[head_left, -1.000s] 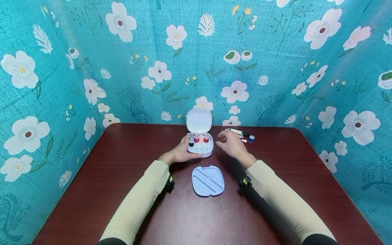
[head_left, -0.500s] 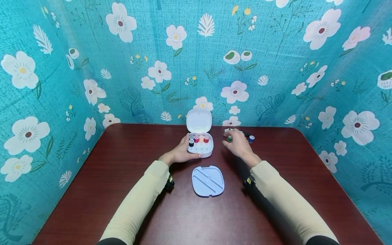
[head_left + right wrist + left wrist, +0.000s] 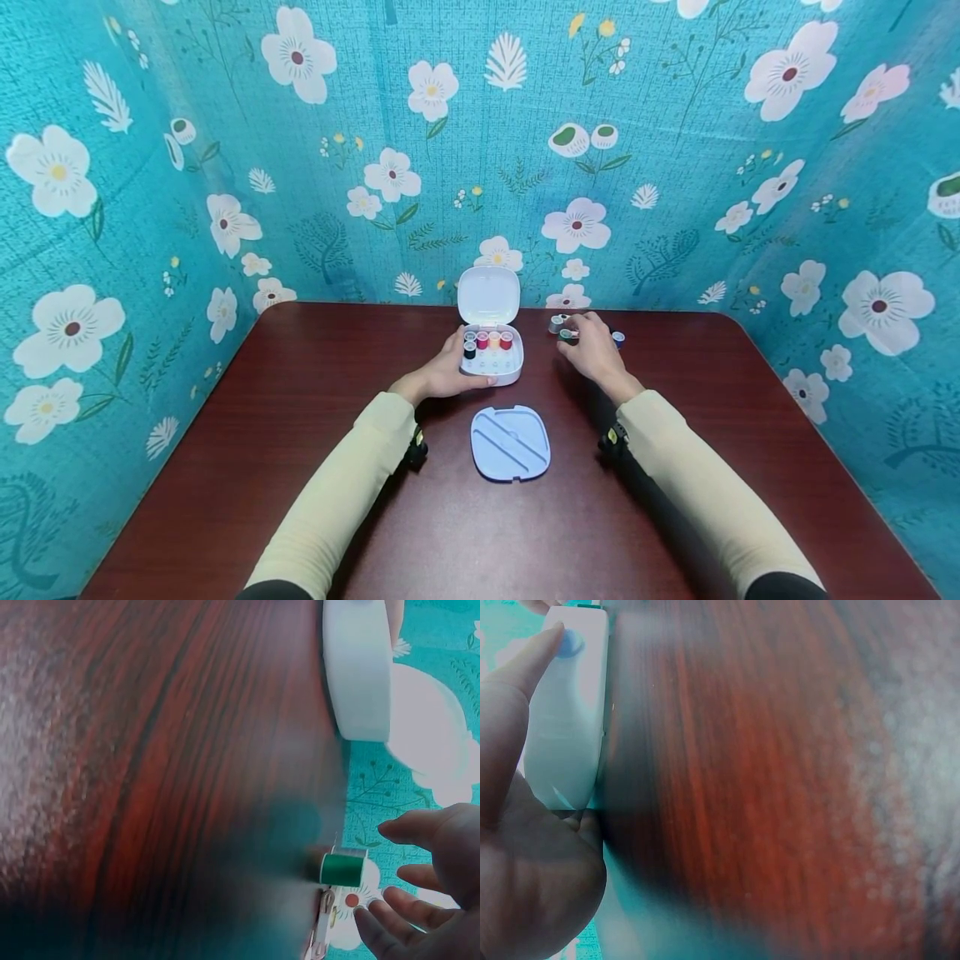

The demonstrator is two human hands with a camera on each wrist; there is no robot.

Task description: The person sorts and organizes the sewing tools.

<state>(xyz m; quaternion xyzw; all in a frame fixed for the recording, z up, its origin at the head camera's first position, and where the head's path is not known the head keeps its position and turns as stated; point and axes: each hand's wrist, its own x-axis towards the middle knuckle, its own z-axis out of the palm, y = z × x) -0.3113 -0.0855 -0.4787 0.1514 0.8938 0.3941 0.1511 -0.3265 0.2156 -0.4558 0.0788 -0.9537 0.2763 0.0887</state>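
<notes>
Spool (image 3: 343,870), green, sat just beside wide-spread fingers of R hand (image 3: 597,353); L hand (image 3: 444,372) gripped box (image 3: 510,377). Step prob. was pickup; next move likely needed pinch.

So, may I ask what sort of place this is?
Probably an indoor spot arranged for small craft work, though I cannot be sure. Signs are the dark, wood-grained table, the flowered teal cloth behind and beside it, and the open white box holding thread spools.
</notes>
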